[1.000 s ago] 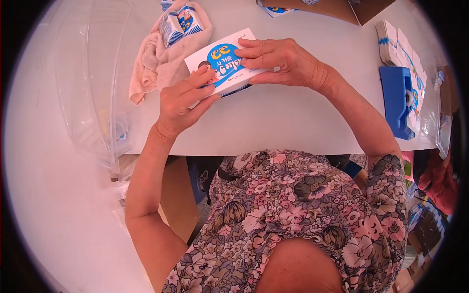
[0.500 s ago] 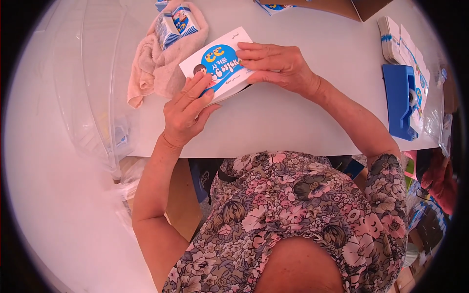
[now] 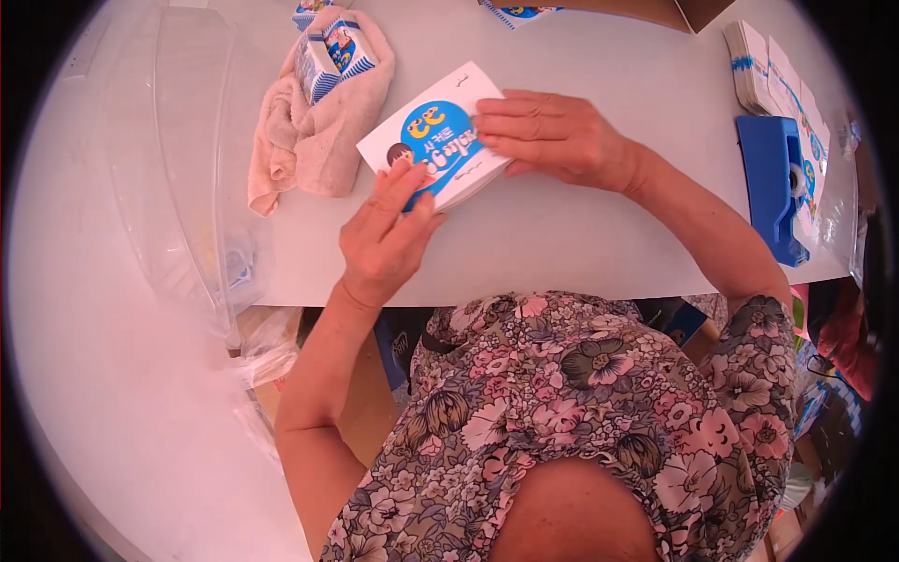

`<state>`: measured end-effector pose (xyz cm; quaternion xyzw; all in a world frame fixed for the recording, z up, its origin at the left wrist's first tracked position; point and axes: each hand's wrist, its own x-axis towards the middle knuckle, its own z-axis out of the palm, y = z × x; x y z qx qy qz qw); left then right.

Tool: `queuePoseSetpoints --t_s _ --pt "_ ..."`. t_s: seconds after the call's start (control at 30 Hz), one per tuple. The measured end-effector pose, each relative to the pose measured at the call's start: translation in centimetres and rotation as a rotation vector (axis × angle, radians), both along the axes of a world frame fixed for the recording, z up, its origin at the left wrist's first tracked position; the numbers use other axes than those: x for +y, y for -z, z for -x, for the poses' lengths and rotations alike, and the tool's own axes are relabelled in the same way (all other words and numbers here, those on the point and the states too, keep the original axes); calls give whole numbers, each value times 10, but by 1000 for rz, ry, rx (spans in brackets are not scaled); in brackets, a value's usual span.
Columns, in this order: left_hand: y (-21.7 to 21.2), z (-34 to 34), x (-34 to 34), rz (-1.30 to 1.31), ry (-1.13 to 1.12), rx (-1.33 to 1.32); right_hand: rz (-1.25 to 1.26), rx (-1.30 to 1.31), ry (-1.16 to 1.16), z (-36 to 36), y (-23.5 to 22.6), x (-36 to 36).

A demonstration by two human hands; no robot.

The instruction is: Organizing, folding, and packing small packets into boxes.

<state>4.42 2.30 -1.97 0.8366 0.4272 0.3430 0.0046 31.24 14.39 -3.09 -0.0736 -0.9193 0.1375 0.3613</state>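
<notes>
Left hand [image 3: 386, 234], fingers kinda apart, and right hand [image 3: 557, 139], fingers mostly together, both gripping-style around one white-and-blue box [image 3: 438, 131]

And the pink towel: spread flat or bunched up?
Bunched up: the towel lies in thick folds and creases, with two small blue-and-white packs resting on its upper part.

A short-sleeved top of grey-brown fabric [image 3: 599, 403] is worn, printed all over with pink, white and dark grey flowers. Its rounded neckline [image 3: 501, 496] is finished with a gathered edge. The left hand [image 3: 384, 234] and right hand [image 3: 562, 139] are seen bare.
</notes>
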Motion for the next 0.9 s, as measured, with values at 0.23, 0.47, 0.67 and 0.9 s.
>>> queuePoseSetpoints --t_s 0.23,0.47,0.67,0.9 --pt "-16 -15 1 68 -19 61 -2 -11 70 -9 -1 -8" --pt "1 -26 8 -109 -73 103 -18 -54 124 -8 -2 -19" --pt "5 -33 9 -121 -72 83 -82 -173 133 5 -16 -22" --pt "-15 -42 11 -6 -86 211 -55 -73 62 5 8 -21"
